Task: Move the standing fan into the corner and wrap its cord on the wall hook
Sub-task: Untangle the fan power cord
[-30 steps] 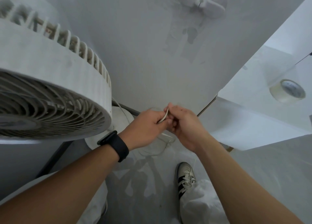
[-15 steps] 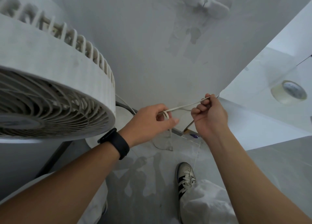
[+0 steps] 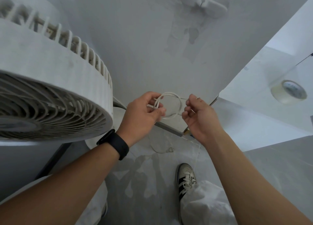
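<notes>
The white standing fan fills the left of the head view, its round grille facing down toward me, close to the wall. Its thin white cord forms a small loop between my hands. My left hand, with a black band on the wrist, pinches the loop's left side. My right hand pinches the cord at the loop's right side. More cord hangs down to the plug lying on the floor. The white wall hook sits high on the wall, well above both hands.
A white table stands at the right with a roll of clear tape on it. My shoe and white trouser leg are on the grey floor below. The fan's round base shows under the fan head.
My hands came apart, drew the cord out to the right, then closed it into a round loop held between them. Both hands rose slightly.
</notes>
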`<state>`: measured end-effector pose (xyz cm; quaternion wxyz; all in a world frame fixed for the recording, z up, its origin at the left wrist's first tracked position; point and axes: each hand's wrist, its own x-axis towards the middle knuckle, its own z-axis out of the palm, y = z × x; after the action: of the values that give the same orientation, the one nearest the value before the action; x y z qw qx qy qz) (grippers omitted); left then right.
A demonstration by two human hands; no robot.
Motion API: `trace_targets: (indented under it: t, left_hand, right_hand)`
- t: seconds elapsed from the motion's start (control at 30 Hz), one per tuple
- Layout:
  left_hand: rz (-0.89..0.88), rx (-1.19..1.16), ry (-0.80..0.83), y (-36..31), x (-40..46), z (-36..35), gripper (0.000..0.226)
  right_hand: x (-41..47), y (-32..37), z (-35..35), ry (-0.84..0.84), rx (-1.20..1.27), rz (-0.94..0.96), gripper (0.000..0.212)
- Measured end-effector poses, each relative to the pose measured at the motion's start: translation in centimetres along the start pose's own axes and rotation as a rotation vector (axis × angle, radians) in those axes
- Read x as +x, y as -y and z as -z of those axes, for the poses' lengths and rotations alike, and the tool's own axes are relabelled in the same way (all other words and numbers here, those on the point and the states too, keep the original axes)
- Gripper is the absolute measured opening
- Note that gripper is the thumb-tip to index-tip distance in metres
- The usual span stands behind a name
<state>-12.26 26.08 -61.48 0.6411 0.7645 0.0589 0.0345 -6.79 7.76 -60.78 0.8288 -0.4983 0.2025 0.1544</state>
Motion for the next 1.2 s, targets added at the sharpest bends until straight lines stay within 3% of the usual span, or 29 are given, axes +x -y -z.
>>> trace_targets:
  t: [0.2, 0.43, 0.57, 0.67, 0.73, 0.83, 0.93, 1.03, 1.2]
  left_hand:
    - [0.017, -0.004, -0.035, -0.6, -0.3, 0.3, 0.020]
    - [-0.090, 0.120, 0.058, -1.7, -1.4, -0.1, 0.015]
    - [-0.104, 0.142, 0.068, -1.6, -1.4, -0.2, 0.022]
    - [-0.060, 0.106, 0.024, -1.3, -1.1, -0.2, 0.024]
    - [-0.106, 0.138, 0.025, -0.9, -0.8, -0.2, 0.025]
    - [-0.225, 0.225, 0.059, -0.5, -0.4, -0.2, 0.022]
    - [-0.154, 0.058, 0.060, -0.6, -0.2, -0.2, 0.023]
    - [-0.059, -0.010, 0.044, -0.3, -0.1, 0.0, 0.025]
    - [-0.113, 0.329, 0.111, -0.4, -1.4, -0.6, 0.018]
  right_hand:
    - [-1.4, -0.7, -1.2, 0.153, -0.371, 0.059, 0.014]
    - [-2.0, -1.5, -1.9, 0.200, -0.303, -0.017, 0.025]
    - [-2.5, -1.6, -2.3, 0.171, -0.427, 0.026, 0.031]
    - [-2.8, -1.4, -2.1, 0.154, -0.731, 0.201, 0.044]
    - [-2.7, -1.1, -1.9, 0.001, -0.902, 0.372, 0.051]
    - [-2.0, -0.6, -1.1, -0.181, -0.815, 0.401, 0.048]
    - [-1.1, -1.0, -0.7, -0.068, -0.744, 0.265, 0.039]
    - [-1.0, -1.2, -0.8, 0.057, -0.656, 0.101, 0.052]
    - [-1.4, -0.6, -0.5, 0.029, -0.959, 0.278, 0.055]
